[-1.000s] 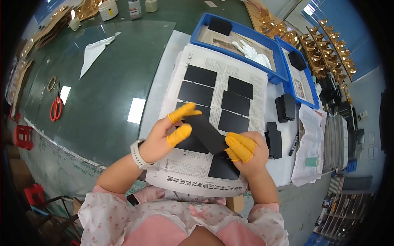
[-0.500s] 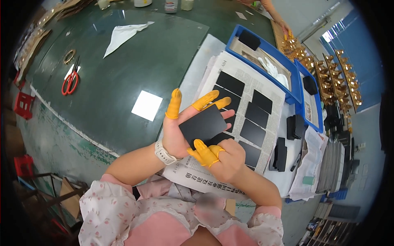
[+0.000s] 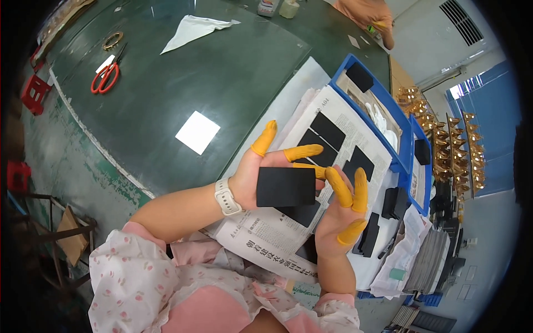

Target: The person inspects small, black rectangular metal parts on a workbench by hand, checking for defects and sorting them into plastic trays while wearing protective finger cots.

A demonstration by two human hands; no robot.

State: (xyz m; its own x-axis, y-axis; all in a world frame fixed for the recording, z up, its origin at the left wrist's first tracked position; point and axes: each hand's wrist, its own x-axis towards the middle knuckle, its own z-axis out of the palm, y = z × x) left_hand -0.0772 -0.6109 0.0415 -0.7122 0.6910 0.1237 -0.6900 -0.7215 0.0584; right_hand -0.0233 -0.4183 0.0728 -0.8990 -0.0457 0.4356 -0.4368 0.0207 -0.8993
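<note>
A flat black rectangular plate rests across the palm and fingers of my left hand. Yellow finger cots cover its thumb and some fingers; the thumb is stretched away from the plate. My right hand, also in yellow finger cots, is turned palm up with its fingers apart. Its fingertips are beside the plate's right edge; whether they touch it I cannot tell. Beneath both hands, several similar black plates lie in rows on a newspaper, some partly hidden by my hands.
Blue trays at the right hold black pieces and white gloves. Stacked black plates stand nearer me. Red-handled scissors, a white cloth and a white square lie on the green table. Another person is at the far side.
My right hand has moved right, turning from closed fingers at the plate's lower edge to open, palm up. The plate has turned level in my left hand. The whole view has shifted.
</note>
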